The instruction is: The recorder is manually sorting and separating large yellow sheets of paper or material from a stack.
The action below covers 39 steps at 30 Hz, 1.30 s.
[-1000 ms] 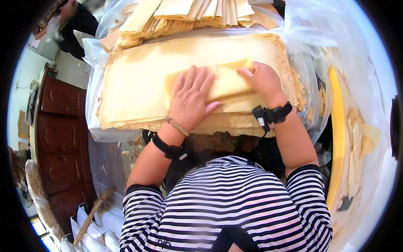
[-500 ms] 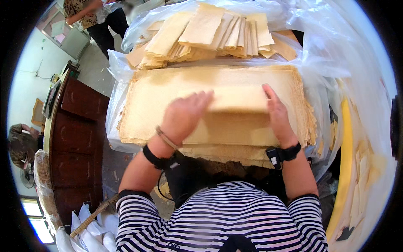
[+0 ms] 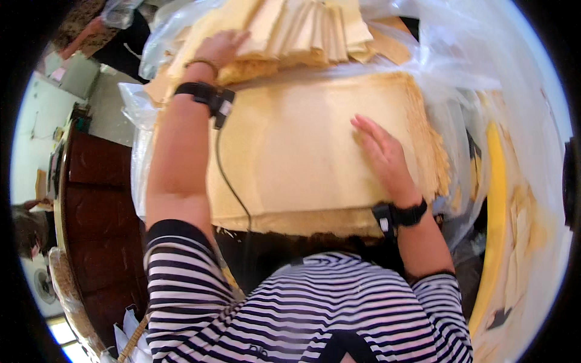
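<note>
A broad, flat stack of thin cream-yellow sheets (image 3: 302, 151) with ragged edges lies in front of me. Behind it is a pile of folded sheets (image 3: 296, 30), laid overlapping like a fan. My left hand (image 3: 219, 48) is stretched far forward, resting on the left part of that folded pile; its fingers are slightly blurred but look extended, with nothing gripped. Above the right half of the flat stack is my right hand (image 3: 384, 157), fingers straight and the palm turned inward, holding nothing. I cannot tell whether its edge touches the top sheet.
Clear plastic sheeting (image 3: 448, 54) lies under and around the sheets. A yellow strip (image 3: 496, 199) runs along the right, beside more sheet pieces (image 3: 517, 260). On the left is a dark red-brown wooden cabinet (image 3: 100, 212). Another person (image 3: 103, 36) is at the upper left.
My left hand has moved forward and left from the flat stack to the folded pile. The folded sheet between my hands is gone from the stack's top. My right hand stays near its place.
</note>
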Each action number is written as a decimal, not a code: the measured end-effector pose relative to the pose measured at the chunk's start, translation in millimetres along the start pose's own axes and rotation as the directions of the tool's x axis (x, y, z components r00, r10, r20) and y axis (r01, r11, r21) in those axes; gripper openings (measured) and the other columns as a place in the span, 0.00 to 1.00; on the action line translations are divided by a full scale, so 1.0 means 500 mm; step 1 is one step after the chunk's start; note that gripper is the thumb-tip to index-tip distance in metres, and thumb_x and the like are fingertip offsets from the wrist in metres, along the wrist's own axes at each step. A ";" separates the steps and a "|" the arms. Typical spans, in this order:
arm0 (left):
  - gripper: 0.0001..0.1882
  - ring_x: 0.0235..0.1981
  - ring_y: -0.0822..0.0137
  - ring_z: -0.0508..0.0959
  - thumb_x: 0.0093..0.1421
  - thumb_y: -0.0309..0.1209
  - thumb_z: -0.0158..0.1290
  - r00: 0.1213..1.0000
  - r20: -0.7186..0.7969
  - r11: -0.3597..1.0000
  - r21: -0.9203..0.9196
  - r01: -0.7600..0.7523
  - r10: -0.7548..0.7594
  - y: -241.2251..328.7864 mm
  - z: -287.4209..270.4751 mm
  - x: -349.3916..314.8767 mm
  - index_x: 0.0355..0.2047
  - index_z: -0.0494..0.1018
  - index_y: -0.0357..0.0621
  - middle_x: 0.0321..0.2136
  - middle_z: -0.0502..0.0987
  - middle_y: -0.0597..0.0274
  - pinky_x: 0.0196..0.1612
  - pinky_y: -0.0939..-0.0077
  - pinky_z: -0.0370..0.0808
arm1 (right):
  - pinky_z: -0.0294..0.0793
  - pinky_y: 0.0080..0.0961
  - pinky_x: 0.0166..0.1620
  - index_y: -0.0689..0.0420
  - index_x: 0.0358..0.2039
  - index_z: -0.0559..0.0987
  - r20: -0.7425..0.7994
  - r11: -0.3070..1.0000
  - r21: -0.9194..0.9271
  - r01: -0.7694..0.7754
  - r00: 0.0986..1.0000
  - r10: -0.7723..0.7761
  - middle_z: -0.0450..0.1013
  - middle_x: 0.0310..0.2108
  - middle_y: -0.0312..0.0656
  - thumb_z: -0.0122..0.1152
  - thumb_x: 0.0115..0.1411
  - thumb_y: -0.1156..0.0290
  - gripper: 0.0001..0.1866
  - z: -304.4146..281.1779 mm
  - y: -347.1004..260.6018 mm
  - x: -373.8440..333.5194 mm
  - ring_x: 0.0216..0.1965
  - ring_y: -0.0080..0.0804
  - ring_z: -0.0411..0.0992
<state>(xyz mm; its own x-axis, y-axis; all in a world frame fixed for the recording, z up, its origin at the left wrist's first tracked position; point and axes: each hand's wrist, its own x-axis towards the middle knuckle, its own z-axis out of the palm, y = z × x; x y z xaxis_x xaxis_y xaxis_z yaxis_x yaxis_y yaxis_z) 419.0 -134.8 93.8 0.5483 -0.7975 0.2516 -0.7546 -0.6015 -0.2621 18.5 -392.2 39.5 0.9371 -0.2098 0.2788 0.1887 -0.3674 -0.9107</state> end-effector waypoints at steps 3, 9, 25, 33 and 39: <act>0.24 0.54 0.47 0.76 0.67 0.47 0.51 0.960 -0.182 0.977 -0.032 0.209 -0.211 0.166 -0.118 -0.024 0.55 0.73 0.45 0.52 0.78 0.47 0.57 0.59 0.73 | 0.68 0.27 0.60 0.61 0.59 0.72 -0.096 0.960 0.241 -0.141 0.981 0.168 0.76 0.54 0.45 0.51 0.71 0.66 0.20 -0.053 -0.010 -0.036 0.57 0.31 0.72; 0.22 0.57 0.53 0.74 0.57 0.41 0.64 0.973 -0.168 0.743 -0.629 -0.229 0.158 0.614 -0.221 -0.291 0.50 0.77 0.46 0.53 0.77 0.54 0.60 0.60 0.71 | 0.74 0.31 0.56 0.66 0.54 0.73 -0.385 0.801 0.590 -0.096 0.839 0.384 0.77 0.47 0.51 0.44 0.74 0.60 0.22 -0.173 -0.042 -0.170 0.50 0.36 0.76; 0.24 0.50 0.50 0.75 0.52 0.40 0.67 0.963 -0.113 0.771 -0.579 -0.264 0.245 0.730 -0.220 -0.254 0.47 0.77 0.45 0.49 0.77 0.55 0.56 0.60 0.73 | 0.79 0.26 0.47 0.62 0.61 0.69 -0.113 0.656 0.640 -0.400 0.796 0.595 0.77 0.48 0.46 0.48 0.73 0.62 0.22 -0.194 -0.044 -0.374 0.44 0.30 0.78; 0.20 0.47 0.54 0.78 0.55 0.43 0.63 0.958 -0.175 0.859 -0.427 -0.282 0.227 0.804 -0.214 -0.240 0.44 0.77 0.46 0.45 0.79 0.58 0.50 0.62 0.76 | 0.81 0.25 0.41 0.61 0.64 0.65 -0.094 0.561 0.742 -0.367 0.772 0.628 0.77 0.44 0.45 0.49 0.72 0.63 0.24 -0.184 -0.044 -0.358 0.41 0.30 0.78; 0.13 0.36 0.61 0.79 0.55 0.43 0.61 0.925 -0.240 0.835 -0.405 -0.371 0.295 0.806 -0.222 -0.234 0.29 0.74 0.49 0.33 0.77 0.63 0.37 0.67 0.78 | 0.80 0.21 0.38 0.57 0.62 0.69 -0.045 0.593 0.697 -0.404 0.800 0.598 0.78 0.39 0.41 0.48 0.72 0.64 0.21 -0.188 -0.056 -0.341 0.36 0.25 0.78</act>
<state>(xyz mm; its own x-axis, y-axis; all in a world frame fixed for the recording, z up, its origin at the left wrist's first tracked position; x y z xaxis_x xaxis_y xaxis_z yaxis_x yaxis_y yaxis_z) 10.6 -278.7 62.3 0.1984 -0.9039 0.3790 -0.9800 -0.1878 0.0653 -174.1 -431.1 46.1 0.8493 -0.4287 -0.3081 -0.0621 0.4985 -0.8647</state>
